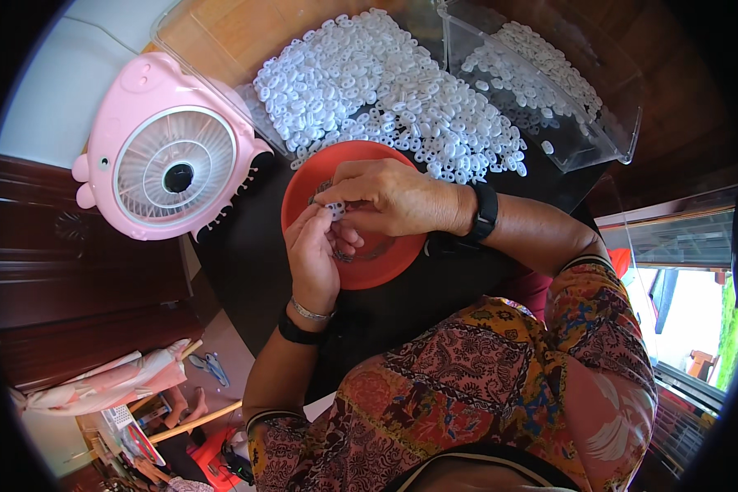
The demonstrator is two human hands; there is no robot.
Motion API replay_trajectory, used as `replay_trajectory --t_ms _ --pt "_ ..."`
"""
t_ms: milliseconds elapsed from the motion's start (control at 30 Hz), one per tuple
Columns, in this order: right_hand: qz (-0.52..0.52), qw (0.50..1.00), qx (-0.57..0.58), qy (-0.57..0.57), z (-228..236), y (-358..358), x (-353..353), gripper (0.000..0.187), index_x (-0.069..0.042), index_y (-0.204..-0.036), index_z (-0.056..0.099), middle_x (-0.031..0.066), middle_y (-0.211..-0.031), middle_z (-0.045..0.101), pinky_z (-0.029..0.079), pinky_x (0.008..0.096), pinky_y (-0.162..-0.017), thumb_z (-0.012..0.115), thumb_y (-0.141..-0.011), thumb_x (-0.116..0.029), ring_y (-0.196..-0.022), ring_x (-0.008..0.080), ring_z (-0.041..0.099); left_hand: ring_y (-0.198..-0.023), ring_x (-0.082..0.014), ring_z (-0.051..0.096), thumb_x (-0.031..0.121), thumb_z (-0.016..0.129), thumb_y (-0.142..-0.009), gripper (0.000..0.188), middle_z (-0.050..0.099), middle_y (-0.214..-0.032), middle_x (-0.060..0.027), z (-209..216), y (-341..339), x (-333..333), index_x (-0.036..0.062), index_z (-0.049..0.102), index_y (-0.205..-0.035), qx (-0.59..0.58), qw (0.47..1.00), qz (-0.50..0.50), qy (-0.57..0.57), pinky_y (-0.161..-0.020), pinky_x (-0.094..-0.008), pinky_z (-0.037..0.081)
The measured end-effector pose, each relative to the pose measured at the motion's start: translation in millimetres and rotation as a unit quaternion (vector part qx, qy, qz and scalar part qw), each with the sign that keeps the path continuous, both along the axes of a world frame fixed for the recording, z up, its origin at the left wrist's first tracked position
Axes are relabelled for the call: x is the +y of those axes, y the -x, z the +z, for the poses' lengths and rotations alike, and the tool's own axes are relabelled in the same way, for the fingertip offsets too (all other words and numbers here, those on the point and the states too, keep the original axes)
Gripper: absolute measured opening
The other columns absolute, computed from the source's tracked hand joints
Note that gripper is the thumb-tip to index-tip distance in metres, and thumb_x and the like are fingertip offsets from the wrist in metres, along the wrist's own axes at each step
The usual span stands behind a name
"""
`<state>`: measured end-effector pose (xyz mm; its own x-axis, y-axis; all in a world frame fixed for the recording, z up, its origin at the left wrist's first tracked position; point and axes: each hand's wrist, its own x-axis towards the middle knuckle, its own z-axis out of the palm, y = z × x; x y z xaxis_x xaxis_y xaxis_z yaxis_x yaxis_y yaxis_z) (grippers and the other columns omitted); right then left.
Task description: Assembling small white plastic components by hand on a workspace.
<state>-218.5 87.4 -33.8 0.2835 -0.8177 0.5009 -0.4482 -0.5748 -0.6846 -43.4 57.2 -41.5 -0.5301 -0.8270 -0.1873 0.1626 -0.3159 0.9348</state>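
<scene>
Piece (336,211) pinched in your left hand (310,252), right hand (394,195) bunched against it (grip unclear), over the red bowl (298,184) — can't tell what's done, but that white pile (377,82) beyond the bowl looks like loads left.

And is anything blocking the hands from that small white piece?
Nothing visible: the left hand and right hand meet at the small white piece, fingers right on it, over the red bowl.
</scene>
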Motion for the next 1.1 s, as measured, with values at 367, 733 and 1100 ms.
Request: replay_trajectory --t_ms 367,733,1100 --pt "-0.043 0.993 0.093 0.055 -3 -5 1 0.036 -0.001 -0.107 0.061 0.0113 -0.092 0.060 0.051 0.0372 -0.074 0.070 -0.074 -0.013 -0.085 0.0294 0.062 -0.058 -0.0136 0.060 0.023 0.044 -0.096 0.027 0.065 -0.076 -0.0078 -8 2 -1 0.0012 0.059 -0.101 -0.028 0.999 0.011 0.023 -0.051 -0.0229 0.045" --pt "-0.063 0.986 0.131 0.076 -9 -2 -2 0.028 -0.002 -0.102 0.062 0.0092 -0.089 0.063 0.052 0.0367 -0.074 0.066 -0.078 -0.015 -0.084 0.0276 0.063 -0.073 -0.0192 0.065 0.016 0.038 -0.096 0.028 0.067 -0.086 -0.0125 -4 -2 -6 -0.0029 0.057 -0.103 0.040 0.997 -0.064 -0.015 -0.062 -0.0268 0.050" --pt "0.003 0.998 0.059 -0.017 -3 4 -3 0.037 -0.002 -0.115 0.060 0.0118 -0.090 0.062 0.052 0.0375 -0.072 0.067 -0.080 -0.009 -0.081 0.0306 0.064 -0.079 -0.0212 0.066 0.012 0.038 -0.093 0.026 0.066 -0.091 -0.0139 -4 -3 -8 -0.0033 0.057 -0.102 0.039 0.997 -0.071 0.011 -0.069 -0.0283 0.052"
